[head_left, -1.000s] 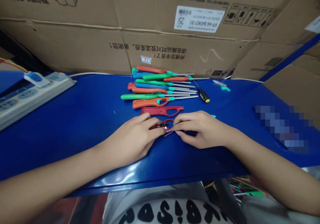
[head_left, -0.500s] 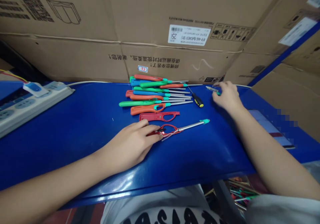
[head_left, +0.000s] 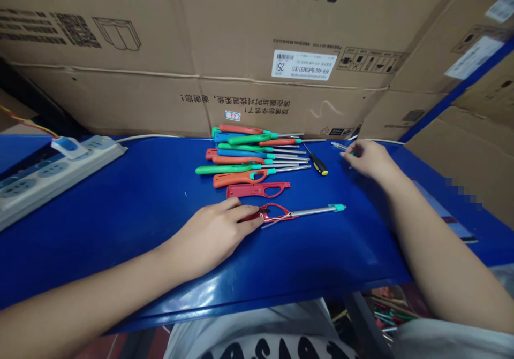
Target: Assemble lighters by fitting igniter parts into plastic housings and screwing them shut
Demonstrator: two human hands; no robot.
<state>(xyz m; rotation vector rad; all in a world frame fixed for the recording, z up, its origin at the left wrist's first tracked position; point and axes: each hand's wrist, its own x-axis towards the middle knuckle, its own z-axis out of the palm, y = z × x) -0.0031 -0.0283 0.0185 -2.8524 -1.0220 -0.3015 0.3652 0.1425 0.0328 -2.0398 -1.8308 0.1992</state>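
My left hand (head_left: 217, 228) is closed over the handle end of an opened red stick lighter (head_left: 277, 212) on the blue table. Its trigger loop, thin white wires and silver tube with a teal tip (head_left: 338, 207) show past my fingers. Just behind lies the loose red half of a lighter handle (head_left: 259, 190). At the back right, my right hand (head_left: 371, 158) pinches a slim, clear pen-like object (head_left: 338, 146) with a green part, low over the table. A black-and-yellow screwdriver (head_left: 319, 165) rests left of that hand.
Several orange, green and blue stick lighters (head_left: 241, 169) lie in a stack behind the loose half. A white power strip (head_left: 52, 169) is at the left. Large cardboard boxes (head_left: 225, 43) stand along the back. A flat panel-like item (head_left: 445, 214) lies under my right forearm.
The view has shifted slightly. The red lighter under my left hand has turned a little, its tube now nearer level. My right fingers have closed around the clear pen-like object.
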